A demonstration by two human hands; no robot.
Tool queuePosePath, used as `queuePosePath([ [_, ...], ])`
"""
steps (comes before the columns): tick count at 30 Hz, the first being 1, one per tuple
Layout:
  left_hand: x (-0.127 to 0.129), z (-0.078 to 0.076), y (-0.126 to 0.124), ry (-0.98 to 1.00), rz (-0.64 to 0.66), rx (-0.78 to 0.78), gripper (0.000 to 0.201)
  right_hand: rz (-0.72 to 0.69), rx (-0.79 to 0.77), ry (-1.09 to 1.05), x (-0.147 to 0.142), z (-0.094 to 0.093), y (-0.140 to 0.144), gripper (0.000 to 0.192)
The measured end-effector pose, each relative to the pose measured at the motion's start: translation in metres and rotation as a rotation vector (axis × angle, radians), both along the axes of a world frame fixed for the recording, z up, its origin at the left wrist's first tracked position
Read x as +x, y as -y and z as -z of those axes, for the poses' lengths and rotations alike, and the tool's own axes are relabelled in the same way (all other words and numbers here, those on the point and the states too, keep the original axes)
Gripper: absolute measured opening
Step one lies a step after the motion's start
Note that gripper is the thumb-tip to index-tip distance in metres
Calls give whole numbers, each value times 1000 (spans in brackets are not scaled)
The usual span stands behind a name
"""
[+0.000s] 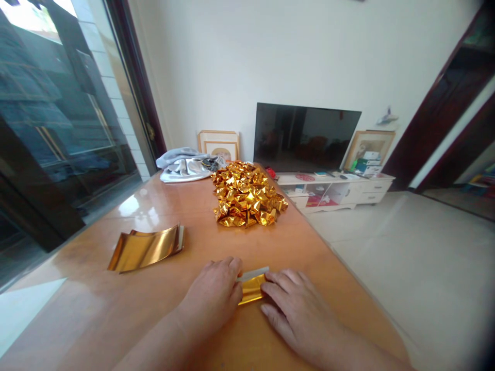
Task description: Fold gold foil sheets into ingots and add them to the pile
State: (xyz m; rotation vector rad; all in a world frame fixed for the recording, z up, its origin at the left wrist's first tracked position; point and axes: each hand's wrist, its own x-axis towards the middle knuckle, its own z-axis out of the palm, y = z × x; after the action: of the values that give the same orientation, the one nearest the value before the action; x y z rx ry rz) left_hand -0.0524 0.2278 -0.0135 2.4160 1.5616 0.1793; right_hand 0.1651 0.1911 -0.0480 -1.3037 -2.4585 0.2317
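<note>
A sheet of gold foil paper (pixel 252 289), partly folded with a pale strip showing along its far edge, lies on the wooden table (pixel 185 288). My left hand (pixel 216 288) is closed on the left end of the sheet, fingers curled and thumb against it. On the right end, my right hand (pixel 296 304) grips the paper with its fingertips, its thumb lower down by the near edge. Farther off is a heap of folded gold foil pieces (pixel 247 196). A stack of flat gold foil sheets (pixel 149 249) rests to the left of my hands.
Light grey cloth (pixel 185 165) is bunched at the table's far left. A pale sheet (pixel 27 309) lies at the near left edge. Beyond the table stand a television (pixel 305 136) and a white cabinet (pixel 367 190). Tiled floor (pixel 371 247) runs along the right.
</note>
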Motion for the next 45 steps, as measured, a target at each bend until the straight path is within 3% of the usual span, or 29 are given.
queuePosePath([
  [13,-3,-14,1,-19,-58,-30,12,25,36,49,-1,1,-1,21],
  [41,-5,-4,5,-143,-121,15,18,21,147,46,2,12,-3,21],
  [45,-4,-9,4,-137,-89,17,18,19,149,44,1,10,-2,20],
])
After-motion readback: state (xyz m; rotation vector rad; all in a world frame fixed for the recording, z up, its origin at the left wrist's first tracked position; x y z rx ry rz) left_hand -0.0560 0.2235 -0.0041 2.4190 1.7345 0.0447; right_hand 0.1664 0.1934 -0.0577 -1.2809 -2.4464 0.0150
